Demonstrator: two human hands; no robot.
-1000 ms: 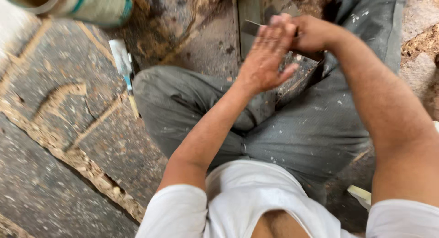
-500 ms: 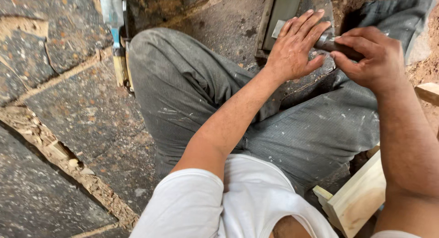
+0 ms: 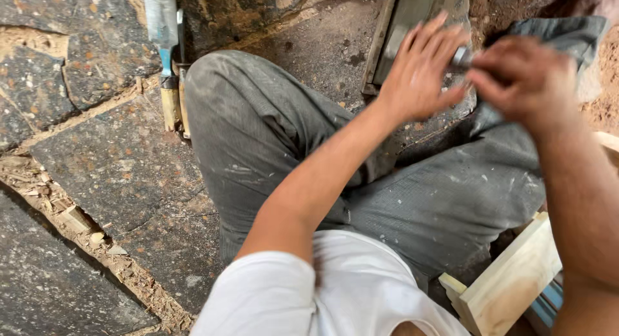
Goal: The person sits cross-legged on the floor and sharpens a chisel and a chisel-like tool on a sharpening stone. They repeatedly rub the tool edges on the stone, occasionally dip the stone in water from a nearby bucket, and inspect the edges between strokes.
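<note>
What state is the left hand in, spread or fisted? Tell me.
Spread: the left hand shows its fingers fanned over the grey slab.

Left hand (image 3: 419, 75): fingers (image 3: 431, 36) spread flat, palm down, over a flat grey sharpening stone (image 3: 412, 20) lying on the stone floor (image 3: 97, 162). Right hand (image 3: 522, 81): blurred, closed round a small metal tool (image 3: 461, 56) whose tip shows beside the left hand. Grey dusty trousers (image 3: 271, 136), legs folded. White shirt (image 3: 335, 291). Chisel (image 3: 164, 59), pale wooden handle, beside the left knee. Pale wooden piece (image 3: 509, 281) at lower right
</note>
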